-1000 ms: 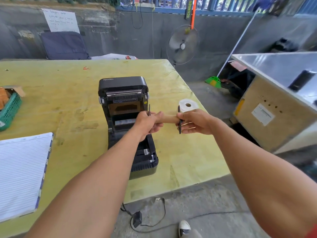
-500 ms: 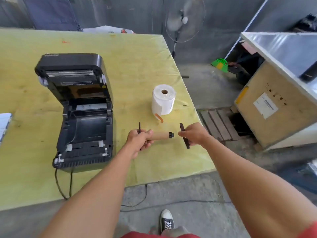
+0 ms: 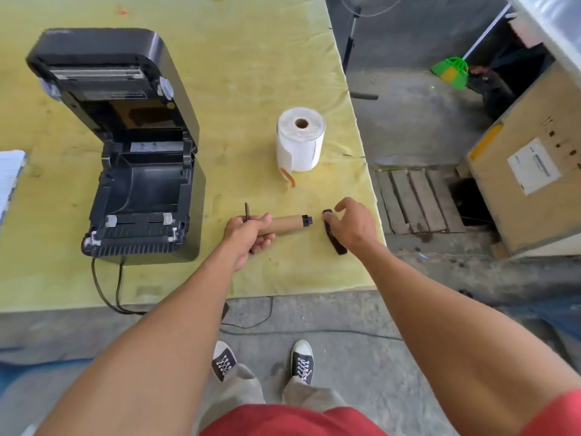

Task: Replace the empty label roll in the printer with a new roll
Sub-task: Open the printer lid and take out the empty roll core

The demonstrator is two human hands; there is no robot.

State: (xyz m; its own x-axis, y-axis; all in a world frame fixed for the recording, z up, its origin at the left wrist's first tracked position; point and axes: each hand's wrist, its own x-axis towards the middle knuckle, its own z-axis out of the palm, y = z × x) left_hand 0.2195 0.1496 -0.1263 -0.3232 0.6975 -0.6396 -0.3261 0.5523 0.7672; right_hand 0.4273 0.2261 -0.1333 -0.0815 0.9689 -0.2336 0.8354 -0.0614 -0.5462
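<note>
The black label printer (image 3: pixel 141 190) stands open on the yellow table (image 3: pixel 251 73), its roll bay bare. A full white label roll (image 3: pixel 300 143) stands upright to its right. My left hand (image 3: pixel 248 234) grips the empty brown cardboard core (image 3: pixel 284 224), which still sits on a black spindle (image 3: pixel 307 220); one black end plate (image 3: pixel 246 212) sticks up beside my knuckles. The other black end plate (image 3: pixel 336 242) lies on the table just right of the spindle tip. My right hand (image 3: pixel 352 225) hovers over it with loose fingers, the thumb at its far end.
Printer cables (image 3: pixel 107 287) hang over the table's near edge. A lined notebook (image 3: pixel 9 174) shows at the left edge. Past the table's right edge are a wooden pallet (image 3: pixel 415 199), a large crate (image 3: pixel 534 171) and a fan stand (image 3: pixel 352 58).
My right hand has pulled the end plate off the spindle, lowered it to the table and loosened its fingers. My left hand still holds the core.
</note>
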